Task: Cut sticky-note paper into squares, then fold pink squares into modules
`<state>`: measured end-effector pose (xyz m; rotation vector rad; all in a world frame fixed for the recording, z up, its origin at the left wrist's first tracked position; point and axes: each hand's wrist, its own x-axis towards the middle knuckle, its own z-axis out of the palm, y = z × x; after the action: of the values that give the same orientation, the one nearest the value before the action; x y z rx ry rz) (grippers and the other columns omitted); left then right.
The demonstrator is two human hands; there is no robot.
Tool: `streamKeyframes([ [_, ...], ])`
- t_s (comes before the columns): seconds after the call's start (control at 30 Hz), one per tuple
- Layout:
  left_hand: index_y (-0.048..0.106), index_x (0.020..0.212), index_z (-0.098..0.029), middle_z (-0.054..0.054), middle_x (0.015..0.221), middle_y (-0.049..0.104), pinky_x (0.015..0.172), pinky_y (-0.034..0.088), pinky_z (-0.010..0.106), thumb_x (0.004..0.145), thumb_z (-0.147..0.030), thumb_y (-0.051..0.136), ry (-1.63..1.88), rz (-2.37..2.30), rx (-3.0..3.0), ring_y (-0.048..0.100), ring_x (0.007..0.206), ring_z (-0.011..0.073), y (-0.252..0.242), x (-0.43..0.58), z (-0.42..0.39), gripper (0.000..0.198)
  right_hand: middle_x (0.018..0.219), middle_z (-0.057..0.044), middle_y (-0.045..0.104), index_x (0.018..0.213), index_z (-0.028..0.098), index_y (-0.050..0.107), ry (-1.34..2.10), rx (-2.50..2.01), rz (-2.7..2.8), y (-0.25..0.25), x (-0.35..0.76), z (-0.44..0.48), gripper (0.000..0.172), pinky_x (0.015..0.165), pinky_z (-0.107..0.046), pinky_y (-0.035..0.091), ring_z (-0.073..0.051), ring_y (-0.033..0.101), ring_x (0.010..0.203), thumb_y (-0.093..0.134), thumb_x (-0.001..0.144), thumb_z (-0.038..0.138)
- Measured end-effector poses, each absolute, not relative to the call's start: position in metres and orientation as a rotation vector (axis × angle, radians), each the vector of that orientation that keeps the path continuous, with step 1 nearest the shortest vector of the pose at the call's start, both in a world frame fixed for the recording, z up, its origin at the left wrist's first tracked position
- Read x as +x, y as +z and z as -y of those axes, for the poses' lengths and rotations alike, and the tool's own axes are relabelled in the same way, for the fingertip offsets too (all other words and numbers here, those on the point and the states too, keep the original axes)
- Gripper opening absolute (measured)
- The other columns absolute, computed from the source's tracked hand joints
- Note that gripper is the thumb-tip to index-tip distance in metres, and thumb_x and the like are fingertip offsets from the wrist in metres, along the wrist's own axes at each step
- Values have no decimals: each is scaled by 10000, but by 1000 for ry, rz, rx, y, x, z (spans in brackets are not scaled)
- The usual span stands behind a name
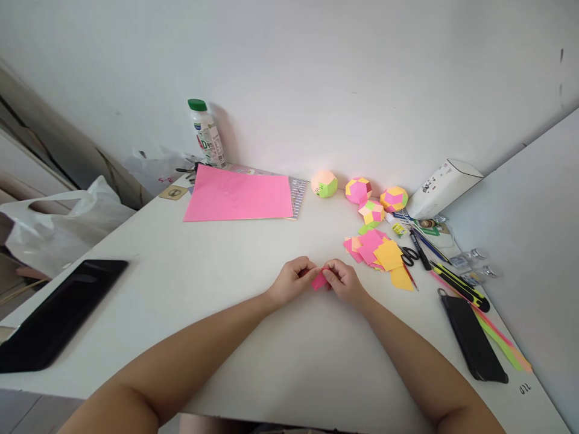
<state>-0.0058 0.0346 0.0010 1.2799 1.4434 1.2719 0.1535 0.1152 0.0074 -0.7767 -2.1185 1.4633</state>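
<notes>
Between my two hands, low over the white table, is a small piece of pink paper. My left hand pinches its left side with thumb and fingers. On the other side my right hand grips it the same way, thumb on the near face. The fingers cover much of the paper, so its full shape is hidden. Just beyond my right hand lies a pile of pink, orange and yellow paper pieces. Several folded paper balls in pink, yellow, green and peach stand against the wall.
Pink sheets lie at the back left near a bottle. Scissors, a yellow-black cutter, a black phone and a white box are on the right. A dark flat panel lies at the left edge.
</notes>
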Motion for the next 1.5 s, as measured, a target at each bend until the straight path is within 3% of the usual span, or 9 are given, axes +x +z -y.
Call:
streamKeyframes([
  [0.13,617,752,-165,13,703,593,600,429,247,844,-446,523,1348,-1384,1202,518,639,118,0,-7,-35,311,609,14,566,823,193,527,1507,-791,2077,9,154,-115,251,513,-250,432,-121,533,538,524,870,440],
  [0.33,522,847,-177,-11,630,583,529,413,238,839,-479,527,1254,-1279,1033,504,536,105,5,-7,-32,302,591,24,556,814,196,525,1527,-795,2011,10,153,-116,258,515,-259,426,-125,531,529,544,859,449],
  [0.63,470,640,-174,-20,670,453,571,367,240,852,-511,478,1265,-1402,1266,421,620,107,7,-7,-33,399,606,32,532,759,192,527,1630,-792,2006,9,155,-118,266,517,-250,446,-115,530,538,578,832,443],
  [0.83,540,840,-173,-26,652,519,532,382,233,808,-570,531,1350,-1284,995,451,557,95,4,-7,-36,398,683,12,586,797,189,556,1663,-758,1978,8,154,-118,225,545,-259,480,-112,544,565,616,803,406],
  [1.0,463,805,-185,-23,671,569,545,397,230,824,-503,549,1338,-1207,945,520,578,103,3,-8,-35,329,605,25,564,798,187,564,1649,-768,1954,10,154,-118,218,537,-258,469,-113,538,537,588,831,401],
  [1.2,481,715,-173,-17,664,556,564,377,234,859,-388,502,1243,-1229,1096,475,590,97,2,-8,-32,259,634,18,562,769,187,538,1680,-774,1915,9,155,-119,251,519,-257,451,-116,539,542,564,853,422],
  [1.33,531,864,-170,3,758,593,615,436,253,839,-325,543,1282,-1183,1067,541,665,113,1,-6,-33,158,635,16,577,776,188,533,1680,-791,1918,9,156,-119,252,513,-249,440,-112,537,536,562,858,424],
  [1.5,427,1009,-203,-13,744,608,600,461,257,850,-343,561,1415,-1085,1013,565,627,107,1,-5,-35,251,636,10,597,822,184,567,1702,-759,1910,10,155,-119,253,521,-256,465,-113,548,537,596,831,435],
])
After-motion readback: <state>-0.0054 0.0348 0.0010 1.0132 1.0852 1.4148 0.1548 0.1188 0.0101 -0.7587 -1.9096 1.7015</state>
